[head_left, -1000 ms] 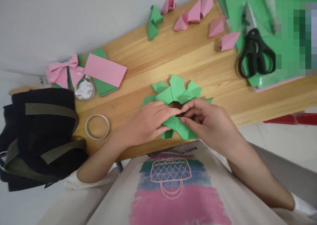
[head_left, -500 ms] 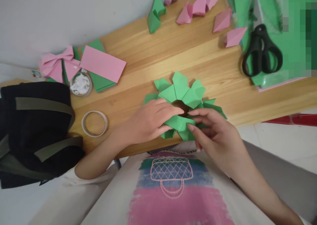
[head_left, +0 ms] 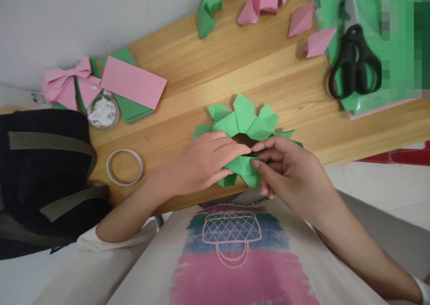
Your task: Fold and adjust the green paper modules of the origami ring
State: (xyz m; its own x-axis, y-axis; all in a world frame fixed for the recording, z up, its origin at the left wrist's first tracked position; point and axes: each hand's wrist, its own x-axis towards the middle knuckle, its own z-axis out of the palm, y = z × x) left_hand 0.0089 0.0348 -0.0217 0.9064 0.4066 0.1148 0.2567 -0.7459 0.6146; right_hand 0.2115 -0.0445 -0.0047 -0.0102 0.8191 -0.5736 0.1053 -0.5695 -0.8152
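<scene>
A ring of folded green paper pieces (head_left: 244, 112) lies near the table's front edge, with a round opening at its middle. My left hand (head_left: 210, 159) grips the ring's near-left part, thumb and fingers around a green piece. On the right, my right hand (head_left: 289, 170) pinches the same near part between thumb and fingers, its fingertips close to those of my left hand. The hands cover part of the ring's near side and right side.
Folded pink pieces (head_left: 301, 19) and a green one (head_left: 207, 14) lie at the back. Black scissors (head_left: 355, 67) rest on green paper at right. At left are a tape ring (head_left: 110, 174), a tub of white bits (head_left: 103, 112), pink paper (head_left: 134, 82), a pink bow (head_left: 67, 82) and a black bag (head_left: 43, 161).
My right hand has shifted slightly left, closer to my left hand, with its thumb further in on the green paper. The whole view has moved a little.
</scene>
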